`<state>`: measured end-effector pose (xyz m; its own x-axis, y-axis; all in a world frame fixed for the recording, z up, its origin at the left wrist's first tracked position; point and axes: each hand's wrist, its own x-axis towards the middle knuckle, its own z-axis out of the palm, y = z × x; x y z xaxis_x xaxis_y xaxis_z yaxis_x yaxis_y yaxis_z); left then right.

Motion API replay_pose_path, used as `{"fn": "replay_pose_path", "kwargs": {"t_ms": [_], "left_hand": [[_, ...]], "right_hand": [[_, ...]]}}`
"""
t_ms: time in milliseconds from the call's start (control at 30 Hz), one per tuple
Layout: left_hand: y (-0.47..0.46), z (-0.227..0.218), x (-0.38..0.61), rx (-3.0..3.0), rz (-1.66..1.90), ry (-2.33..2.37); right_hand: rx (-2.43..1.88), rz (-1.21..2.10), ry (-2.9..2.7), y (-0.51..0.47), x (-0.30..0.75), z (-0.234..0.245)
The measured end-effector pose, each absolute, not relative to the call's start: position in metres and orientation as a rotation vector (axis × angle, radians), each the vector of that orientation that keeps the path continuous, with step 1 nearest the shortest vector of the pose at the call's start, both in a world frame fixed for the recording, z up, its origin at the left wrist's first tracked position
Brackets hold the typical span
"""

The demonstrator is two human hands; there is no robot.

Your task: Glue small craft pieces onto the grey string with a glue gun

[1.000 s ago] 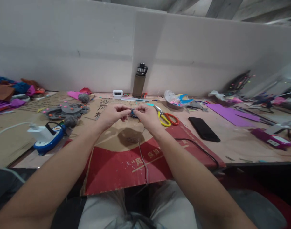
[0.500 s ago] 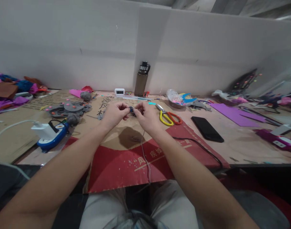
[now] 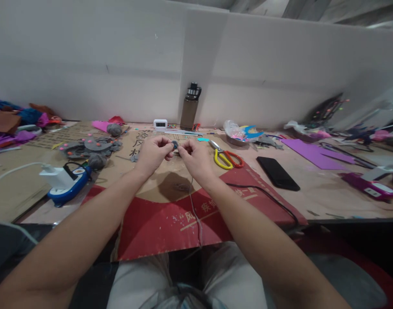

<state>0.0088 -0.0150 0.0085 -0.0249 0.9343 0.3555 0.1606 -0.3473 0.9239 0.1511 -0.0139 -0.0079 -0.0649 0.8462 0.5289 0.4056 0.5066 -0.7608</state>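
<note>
Above the cardboard (image 3: 144, 189), my left hand (image 3: 155, 153) pinches a small dark blue-grey piece (image 3: 175, 145) between thumb and fingertips; its exact kind is too small to make out. Close beside it, the fingers of my right hand (image 3: 195, 157) are pressed together at the piece's right side. A thin grey yarn strand (image 3: 196, 216) hangs from under my right hand, crosses the red print and reaches the front edge. The pinch of the right hand partly hides where the yarn meets the piece. Scissors (image 3: 222, 157) with one yellow and one red handle lie to the right.
A black phone (image 3: 278, 173) and purple sheets (image 3: 312, 153) lie right. Behind stand a bottle (image 3: 189, 109), a small white clock (image 3: 160, 124) and a bowl (image 3: 237, 139) of scraps. Grey felt pieces (image 3: 91, 148) and a blue power strip (image 3: 69, 191) with plugs are left. A dark cable (image 3: 270, 196) crosses the cardboard.
My fingertips have shifted slightly, and the dark piece shows a little more at the left fingertips. The whole view has moved a touch; the table things stay put.
</note>
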Motion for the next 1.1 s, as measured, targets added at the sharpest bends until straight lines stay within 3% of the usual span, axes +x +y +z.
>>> {"fn": "replay_pose_path", "kwargs": {"t_ms": [367, 633, 1100], "left_hand": [[-0.015, 0.006, 0.011, 1.542, 1.405, 1.056], [-0.01, 0.013, -0.005, 1.396, 1.052, 0.864], [-0.004, 0.005, -0.006, 1.468, 1.051, 1.027]], "right_hand": [[-1.153, 0.547, -1.601, -0.012, 0.152, -0.003], [-1.064, 0.856, -1.516, 0.002, 0.158, -0.012], [-1.16, 0.724, -1.682, -0.004, 0.159, -0.008]]}}
